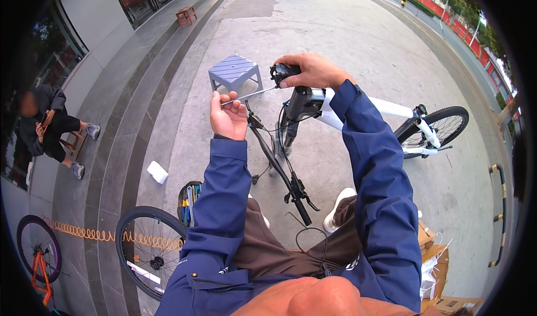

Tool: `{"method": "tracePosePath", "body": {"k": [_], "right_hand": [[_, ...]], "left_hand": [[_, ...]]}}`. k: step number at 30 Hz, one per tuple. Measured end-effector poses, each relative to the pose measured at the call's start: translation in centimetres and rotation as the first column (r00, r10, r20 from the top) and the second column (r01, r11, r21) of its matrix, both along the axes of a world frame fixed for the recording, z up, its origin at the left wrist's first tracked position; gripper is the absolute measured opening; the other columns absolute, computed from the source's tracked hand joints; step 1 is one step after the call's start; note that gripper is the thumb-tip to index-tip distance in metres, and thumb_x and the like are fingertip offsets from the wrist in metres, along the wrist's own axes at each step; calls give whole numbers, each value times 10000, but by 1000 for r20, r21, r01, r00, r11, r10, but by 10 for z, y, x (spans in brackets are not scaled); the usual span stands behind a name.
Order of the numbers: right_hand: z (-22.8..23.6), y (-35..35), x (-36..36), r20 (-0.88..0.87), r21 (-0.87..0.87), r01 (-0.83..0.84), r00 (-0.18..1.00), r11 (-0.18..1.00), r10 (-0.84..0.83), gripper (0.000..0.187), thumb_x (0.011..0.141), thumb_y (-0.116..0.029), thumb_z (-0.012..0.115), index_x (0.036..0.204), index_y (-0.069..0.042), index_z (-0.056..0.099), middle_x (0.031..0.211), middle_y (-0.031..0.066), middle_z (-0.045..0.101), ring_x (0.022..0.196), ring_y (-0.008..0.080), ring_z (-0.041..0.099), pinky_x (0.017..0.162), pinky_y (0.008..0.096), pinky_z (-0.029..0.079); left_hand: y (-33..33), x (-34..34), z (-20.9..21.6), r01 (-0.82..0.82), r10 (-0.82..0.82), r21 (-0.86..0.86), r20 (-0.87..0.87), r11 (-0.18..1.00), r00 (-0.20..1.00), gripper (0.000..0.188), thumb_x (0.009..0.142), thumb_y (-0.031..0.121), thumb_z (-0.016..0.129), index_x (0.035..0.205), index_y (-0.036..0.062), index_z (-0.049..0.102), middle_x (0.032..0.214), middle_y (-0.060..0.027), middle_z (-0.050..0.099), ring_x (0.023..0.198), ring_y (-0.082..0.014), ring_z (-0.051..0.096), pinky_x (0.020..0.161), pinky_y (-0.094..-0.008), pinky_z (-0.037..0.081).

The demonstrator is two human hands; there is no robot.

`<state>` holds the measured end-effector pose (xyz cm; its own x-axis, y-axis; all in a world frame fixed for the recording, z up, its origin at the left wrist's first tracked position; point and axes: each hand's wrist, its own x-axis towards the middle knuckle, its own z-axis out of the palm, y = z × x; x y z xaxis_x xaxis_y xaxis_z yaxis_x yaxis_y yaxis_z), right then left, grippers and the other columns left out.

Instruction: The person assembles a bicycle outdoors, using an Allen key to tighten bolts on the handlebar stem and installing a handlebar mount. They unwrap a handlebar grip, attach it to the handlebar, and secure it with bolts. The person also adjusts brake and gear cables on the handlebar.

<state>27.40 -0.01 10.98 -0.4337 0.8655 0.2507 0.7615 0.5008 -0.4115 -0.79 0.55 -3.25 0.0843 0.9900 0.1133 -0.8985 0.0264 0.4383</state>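
Note:
My left hand (228,114) pinches a long, thin metal hex key (254,94) between thumb and fingers. Its far end reaches the front of the black handlebar stem (286,72). My right hand (313,71) wraps over the stem from the right, on top of the dark head tube (298,104). Apart from the stem, a black handlebar (272,158) hangs lower down among its cables, with a brake lever and grip at its near end. White wrapping covers the bicycle frame (391,108), which stretches to the right.
A grey-blue plastic stool (235,71) stands just beyond my hands. To the left, a loose wheel (150,249), an orange coiled hose (89,232) and a tool bag (189,201) lie near steps, where a person (50,114) sits. Cardboard (439,265) is at the lower right.

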Motion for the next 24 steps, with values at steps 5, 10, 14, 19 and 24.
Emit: {"method": "tracePosePath", "body": {"k": [5,10,14,19,24], "right_hand": [[-1,2,2,3,12,-10,1000,1000,9,632,865,-411,913,1399,-126,730,1150,131,811,1054,315,759,935,418,587],[-3,2,2,-50,-2,-29,998,1000,29,635,856,-412,921,1393,-127,736,1155,126,813,1048,311,757,935,412,585],[-4,2,1,-20,19,-14,1000,1000,15,634,856,-405,923,1394,-126,736,1157,122,814,1051,305,758,937,404,583],[-3,2,1,-26,3,-7,1000,1000,7,638,851,-397,928,1395,-124,736,1156,126,813,1051,305,761,935,404,586],[-3,2,1,-40,-1,-13,999,1000,13,636,851,-380,928,1398,-119,734,1156,133,813,1043,309,763,939,406,587]], "left_hand": [[0,-1,5,255,-234,-3,381,967,894,282,1078,145,503,1181,-21,706,1139,-125,771,976,-226,764,916,-369,661],[-4,8,4,177,-211,119,400,977,892,319,1062,67,500,1309,24,696,1251,-113,772,1184,-243,741,1086,-417,618],[-9,23,7,88,-111,99,249,991,962,293,1114,62,572,1389,65,673,1324,-101,744,1239,-205,708,1127,-405,601],[-14,36,3,-50,47,35,80,998,996,246,1116,174,658,1350,104,686,1302,-68,751,1178,-141,718,1084,-344,625],[-8,34,-1,-65,67,-36,51,997,996,166,1038,182,780,1166,123,691,1224,-23,767,1086,-110,738,1015,-320,654]]}}
